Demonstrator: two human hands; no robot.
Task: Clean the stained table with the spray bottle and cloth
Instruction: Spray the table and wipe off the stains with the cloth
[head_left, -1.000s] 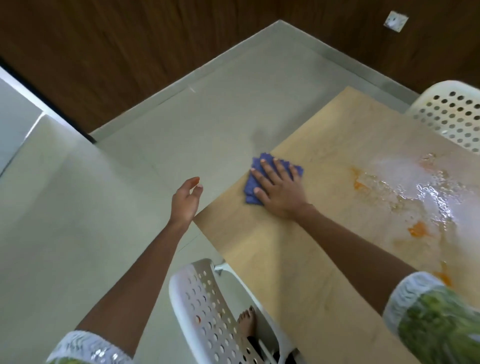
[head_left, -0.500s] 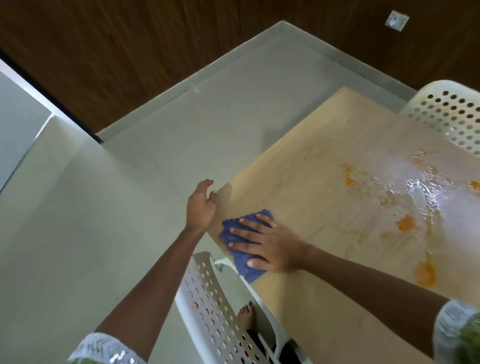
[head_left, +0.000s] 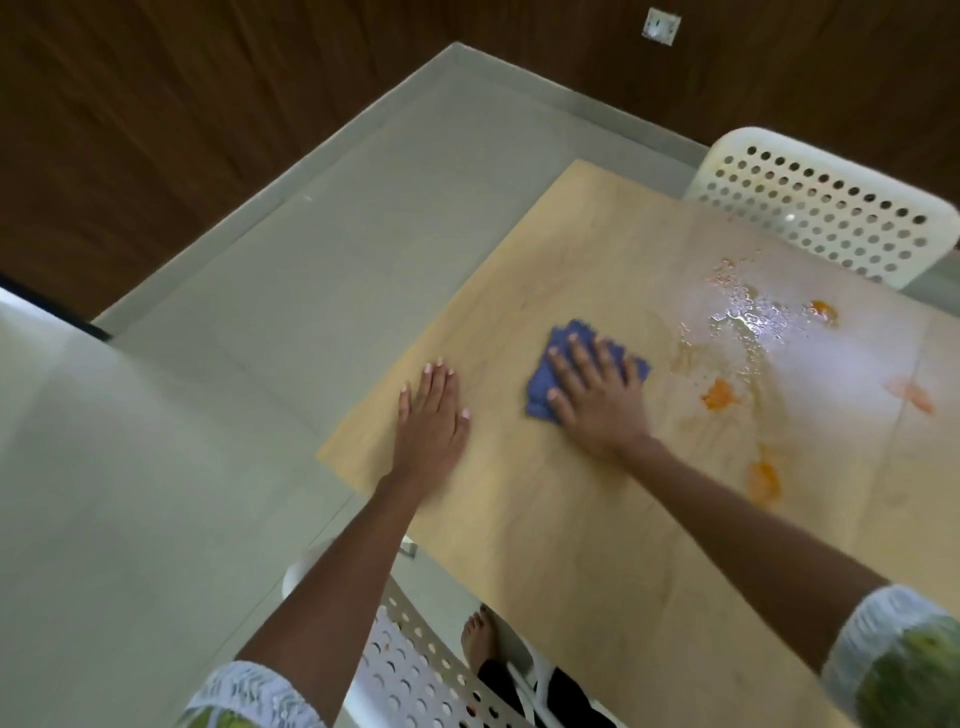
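Cloth (head_left: 571, 374) under rt hand (head_left: 597, 400)

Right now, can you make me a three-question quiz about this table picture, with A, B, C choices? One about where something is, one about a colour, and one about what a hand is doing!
1. Where is the cloth?
A. On the floor
B. On the table, under the right hand
C. On the far chair

2. What colour are the stains?
A. Orange
B. Green
C. Black

3. What is the left hand doing?
A. Holding a spray bottle
B. Making a fist in the air
C. Lying flat on the table with straight fingers

Answers:
1. B, the right hand presses flat on the blue cloth on the wooden table.
2. A, the blobs beside the wet patch are orange.
3. C, its fingers are straight on the tabletop near the edge, and no spray bottle is in view.
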